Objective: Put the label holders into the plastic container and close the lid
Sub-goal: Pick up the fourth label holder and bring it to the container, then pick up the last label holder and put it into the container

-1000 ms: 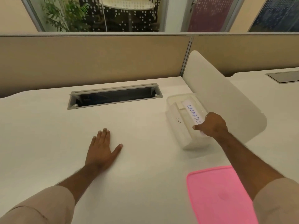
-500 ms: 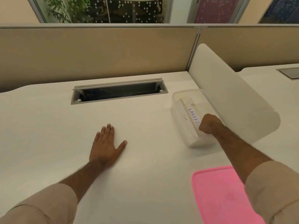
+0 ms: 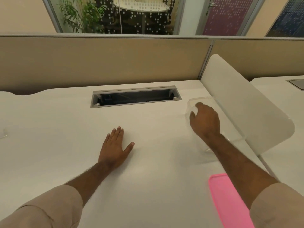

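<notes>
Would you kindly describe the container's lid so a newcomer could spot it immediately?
Start at the white desk and follow its right side toward the near edge. The lid lies flat there beside the right forearm. It is the only bright pink thing in view.

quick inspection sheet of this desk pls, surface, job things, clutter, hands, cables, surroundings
surface: white desk, open cable hatch at the back
job's things: clear plastic container by the white side divider; pink lid off, flat at near right; label holders hidden by the hand
clutter: small clear item at the left edge, too blurred to name
grippers: left hand flat on the desk; right hand over the container, fingers curled at its rim
cables: nothing seen
surroundings: beige partition, potted plant behind glass
</notes>
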